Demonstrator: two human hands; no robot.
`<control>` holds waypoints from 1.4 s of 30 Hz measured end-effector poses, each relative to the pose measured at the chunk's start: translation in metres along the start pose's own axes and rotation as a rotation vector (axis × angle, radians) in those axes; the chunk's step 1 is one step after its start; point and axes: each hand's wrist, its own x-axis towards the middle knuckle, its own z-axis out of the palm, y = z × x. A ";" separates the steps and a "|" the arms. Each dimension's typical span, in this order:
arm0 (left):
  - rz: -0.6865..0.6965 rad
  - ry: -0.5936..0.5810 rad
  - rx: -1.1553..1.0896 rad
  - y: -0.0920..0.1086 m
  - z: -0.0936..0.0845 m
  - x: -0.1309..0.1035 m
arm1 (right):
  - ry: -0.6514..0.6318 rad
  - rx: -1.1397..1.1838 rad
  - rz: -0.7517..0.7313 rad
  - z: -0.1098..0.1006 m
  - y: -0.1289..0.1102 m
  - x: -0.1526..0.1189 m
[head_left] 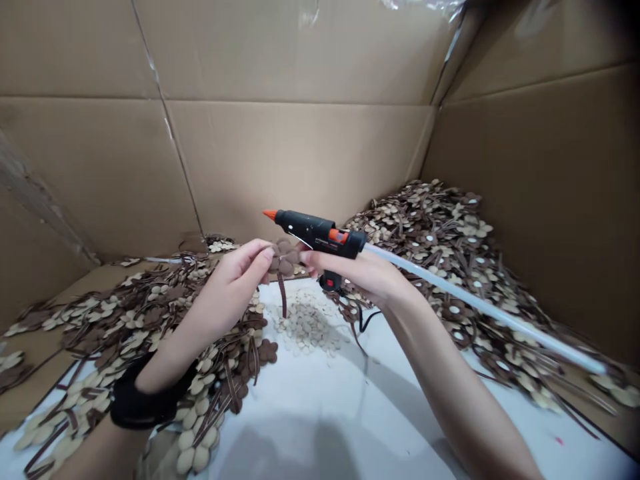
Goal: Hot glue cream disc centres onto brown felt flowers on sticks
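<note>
Cardboard walls enclose flower heaps and a glue gun.

The left grip is pinched; just right of it, the right grip is curled; left forearm and right forearm slant inward.

The right hand hides part of the glue gun's handle.

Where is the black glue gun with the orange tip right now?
In the head view, the black, orange-tipped glue gun is near the centre, in the grip of the right hand, nozzle pointing left, just above the brown, flower-shaped piece.
</note>
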 end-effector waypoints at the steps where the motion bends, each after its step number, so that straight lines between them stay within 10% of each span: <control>1: 0.004 0.012 0.008 0.000 0.000 0.000 | 0.024 -0.017 -0.001 0.001 0.000 0.000; 7: -0.013 0.013 0.006 -0.035 0.004 0.016 | 0.257 0.278 -0.050 0.008 -0.004 0.002; 14: -0.164 -0.416 0.610 -0.126 0.036 0.020 | 0.481 0.543 -0.098 0.000 -0.013 0.007; 24: -0.058 -0.375 0.653 -0.143 0.060 0.011 | 0.432 0.497 -0.097 0.002 -0.010 0.007; 30: -0.003 -0.238 0.623 -0.125 0.043 0.021 | 0.374 0.591 -0.032 0.006 -0.012 0.007; 37: 0.172 0.541 0.251 -0.036 -0.015 0.015 | 0.327 0.630 0.017 0.016 -0.009 0.007; 42: 0.554 0.507 0.453 -0.005 -0.013 -0.005 | 0.200 0.603 0.116 0.027 -0.004 0.004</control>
